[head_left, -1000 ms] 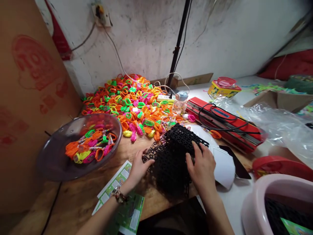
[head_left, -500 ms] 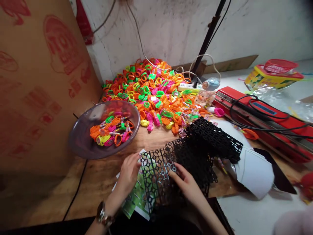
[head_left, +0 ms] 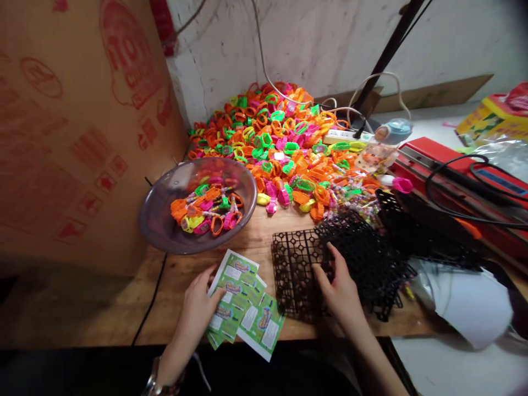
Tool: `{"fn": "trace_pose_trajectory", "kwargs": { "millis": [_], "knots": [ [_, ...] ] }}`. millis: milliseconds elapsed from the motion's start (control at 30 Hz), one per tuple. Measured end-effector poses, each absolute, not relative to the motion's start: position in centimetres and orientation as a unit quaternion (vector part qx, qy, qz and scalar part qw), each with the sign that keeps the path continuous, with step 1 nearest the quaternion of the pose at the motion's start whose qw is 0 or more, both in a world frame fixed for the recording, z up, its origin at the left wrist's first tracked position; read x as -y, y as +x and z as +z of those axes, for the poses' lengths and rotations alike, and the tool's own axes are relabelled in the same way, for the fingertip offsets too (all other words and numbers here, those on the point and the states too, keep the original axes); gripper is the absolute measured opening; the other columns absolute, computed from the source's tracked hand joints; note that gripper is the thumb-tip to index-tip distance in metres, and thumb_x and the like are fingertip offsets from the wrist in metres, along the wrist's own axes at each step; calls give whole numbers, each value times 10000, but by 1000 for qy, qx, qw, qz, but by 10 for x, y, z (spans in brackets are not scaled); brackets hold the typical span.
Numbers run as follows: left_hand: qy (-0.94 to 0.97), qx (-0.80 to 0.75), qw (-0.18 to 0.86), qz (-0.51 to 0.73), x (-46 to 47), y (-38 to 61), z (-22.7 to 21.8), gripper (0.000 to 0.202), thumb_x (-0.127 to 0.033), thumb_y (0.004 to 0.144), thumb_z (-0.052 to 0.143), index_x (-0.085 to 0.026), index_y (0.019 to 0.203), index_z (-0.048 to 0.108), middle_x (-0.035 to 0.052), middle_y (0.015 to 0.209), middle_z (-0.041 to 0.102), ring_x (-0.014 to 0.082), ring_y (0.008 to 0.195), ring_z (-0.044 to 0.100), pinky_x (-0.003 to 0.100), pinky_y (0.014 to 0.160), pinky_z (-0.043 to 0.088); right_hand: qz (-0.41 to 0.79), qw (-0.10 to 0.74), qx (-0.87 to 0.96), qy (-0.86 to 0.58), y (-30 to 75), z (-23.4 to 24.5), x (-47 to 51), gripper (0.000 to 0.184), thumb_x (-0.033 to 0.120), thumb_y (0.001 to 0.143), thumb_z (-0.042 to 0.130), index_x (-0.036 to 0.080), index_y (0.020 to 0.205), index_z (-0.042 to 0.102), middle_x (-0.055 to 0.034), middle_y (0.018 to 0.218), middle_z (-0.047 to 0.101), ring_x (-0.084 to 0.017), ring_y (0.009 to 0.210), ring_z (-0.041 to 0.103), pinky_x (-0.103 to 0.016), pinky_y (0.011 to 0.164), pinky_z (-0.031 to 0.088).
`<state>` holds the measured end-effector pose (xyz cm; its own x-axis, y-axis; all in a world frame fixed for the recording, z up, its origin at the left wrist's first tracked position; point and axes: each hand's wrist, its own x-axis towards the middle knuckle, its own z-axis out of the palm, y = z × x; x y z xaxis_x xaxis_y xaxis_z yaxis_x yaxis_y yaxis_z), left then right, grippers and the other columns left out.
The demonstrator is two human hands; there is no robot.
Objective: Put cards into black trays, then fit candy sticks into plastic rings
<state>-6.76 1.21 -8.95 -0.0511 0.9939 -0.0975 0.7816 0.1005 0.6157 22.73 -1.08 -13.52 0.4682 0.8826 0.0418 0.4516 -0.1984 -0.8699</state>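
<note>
- Several green cards (head_left: 233, 300), edge-pinched by the left hand (head_left: 197, 301), overlap loosely beyond its thumb: could slide apart.
- Right hand (head_left: 341, 289), spread on black grid (head_left: 293, 283): adjoining lattices (head_left: 363, 256) could snag.

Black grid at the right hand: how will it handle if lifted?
The black grid is probably light, being an open lattice. Thin-ribbed, it likely flexes a little. It may snag on the black mesh pile beside it.

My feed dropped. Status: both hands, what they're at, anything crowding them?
Left hand: thumb over green printed cards, grip unclear. Right hand: at black grid, thumb and forefinger apart. Crowding: more black grids heaped to its right.
</note>
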Motion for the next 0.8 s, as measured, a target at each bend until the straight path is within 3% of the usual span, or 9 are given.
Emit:
{"fn": "trace_pose_trajectory", "kwargs": {
  "millis": [100, 200, 333, 400, 633, 733, 800],
  "knots": [
    [579, -663, 392, 266, -13, -63, -61, 326, -425, 732, 626, -192, 944, 708, 69, 933, 737, 248, 814, 675, 362, 749, 549, 132, 355, 521, -765, 196, -141, 11, 546, 321, 915, 381, 86, 1408, 386, -232, 1254, 538, -341, 1172, 522, -536, 962, 451],
    [495, -626, 518, 307, -8, -52, -36, 395, -501, 714, 676, -187, 952, 710, 73, 935, 750, 244, 815, 690, 319, 693, 556, 28, 321, 558, -765, 175, -134, 13, 484, 214, 928, 349, 116, 1397, 417, -239, 1265, 492, -370, 1224, 457, -600, 962, 423],
    [438, -598, 592, 317, -3, -30, -18, 455, -518, 699, 722, -163, 983, 711, 80, 904, 755, 229, 762, 686, 292, 642, 544, 0, 450, 651, -611, 165, -89, 21, 519, 148, 919, 461, 221, 1428, 387, -167, 1253, 511, -290, 1178, 509, -515, 953, 484],
    [453, -577, 607, 307, -3, -20, -14, 434, -495, 723, 712, -149, 986, 718, 79, 909, 753, 217, 774, 679, 277, 666, 533, 35, 496, 701, -510, 161, -60, 24, 509, 114, 899, 523, 209, 1392, 440, -144, 1226, 549, -252, 1156, 536, -441, 953, 508],
    [591, -506, 575, 255, -2, -4, -3, 278, -367, 858, 574, -163, 994, 707, 43, 872, 718, 186, 799, 648, 258, 697, 503, 143, 523, 714, -442, 157, -27, 17, 251, 68, 885, 561, 148, 1117, 613, -82, 981, 697, -173, 938, 646, -307, 845, 569],
    [692, -491, 473, 235, -1, -2, -4, 145, -242, 854, 575, -166, 876, 696, 33, 820, 695, 168, 763, 628, 259, 711, 494, 145, 512, 719, -447, 162, -30, 16, 187, 77, 881, 568, 152, 1039, 635, -70, 910, 709, -162, 850, 664, -285, 775, 581],
    [757, -460, 399, 237, 0, -1, -5, 158, -155, 874, 523, -166, 857, 680, 43, 840, 689, 168, 806, 628, 261, 753, 491, 140, 494, 733, -446, 166, -31, 16, 160, 84, 880, 562, 158, 994, 646, -64, 863, 708, -164, 797, 668, -288, 735, 583]
  ]
}}
